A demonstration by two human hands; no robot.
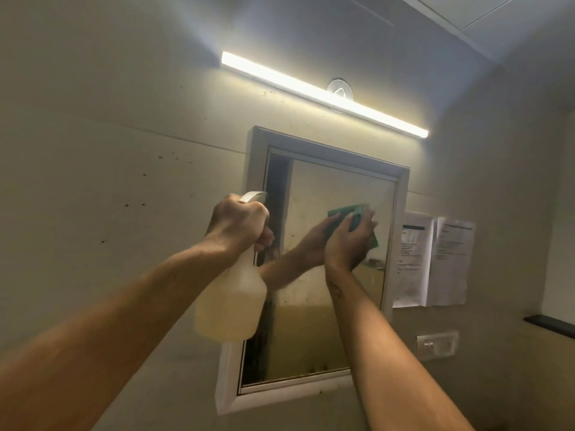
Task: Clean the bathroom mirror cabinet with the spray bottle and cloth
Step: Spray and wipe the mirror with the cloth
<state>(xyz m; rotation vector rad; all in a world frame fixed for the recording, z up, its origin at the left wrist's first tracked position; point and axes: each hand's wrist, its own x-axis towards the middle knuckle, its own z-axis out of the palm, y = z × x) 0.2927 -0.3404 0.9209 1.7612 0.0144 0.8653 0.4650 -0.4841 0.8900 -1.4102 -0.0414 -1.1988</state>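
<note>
The white-framed mirror cabinet (401, 181) hangs on the wall ahead, its glass smeared and spotted. My left hand (238, 225) grips the neck of a translucent spray bottle (230, 303) of yellowish liquid, held in front of the mirror's left edge with the white nozzle pointing at the glass. My right hand (348, 241) presses a green cloth (351, 214) flat against the upper middle of the mirror. The reflection of that hand and cloth shows in the glass just to the left.
A lit tube lamp (323, 93) runs above the cabinet. Two paper notices (435, 259) hang on the wall right of the mirror, a white socket (437, 343) below them and a dark shelf edge (550, 326) at far right. The wall at left is speckled with dark spots.
</note>
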